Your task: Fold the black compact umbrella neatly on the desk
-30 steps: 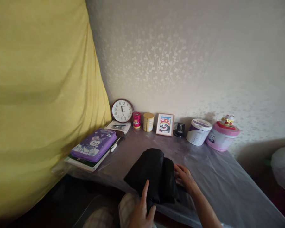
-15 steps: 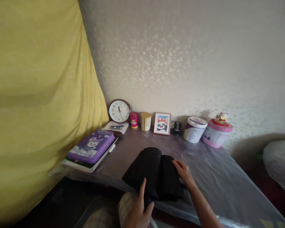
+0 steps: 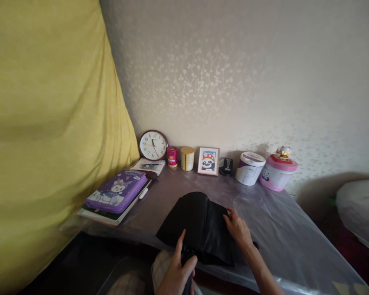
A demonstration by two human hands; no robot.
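Note:
A black folding umbrella (image 3: 192, 221), its loose canopy fanned out in folds, lies at the table's near edge. My left hand (image 3: 178, 266) is wrapped around its dark handle, the index finger stretched up along the lower canopy. On the right side of the canopy, my right hand (image 3: 238, 227) pinches a fold of the fabric between thumb and fingers. A dark strip of the umbrella pokes out beyond my right wrist; the ribs are hidden under the cloth.
At the left, a purple case (image 3: 117, 190) rests on books. Along the wall stand a clock (image 3: 153, 145), a pink can (image 3: 172, 157), a yellow can (image 3: 187, 159), a picture frame (image 3: 208, 161), a black object (image 3: 226, 167) and two tubs, white (image 3: 250, 169) and pink (image 3: 277, 173). A yellow curtain (image 3: 49, 123) hangs left.
More of the umbrella's handle shows in my left hand. The canopy folds have spread flatter, and my right hand has shifted its hold slightly on the fabric.

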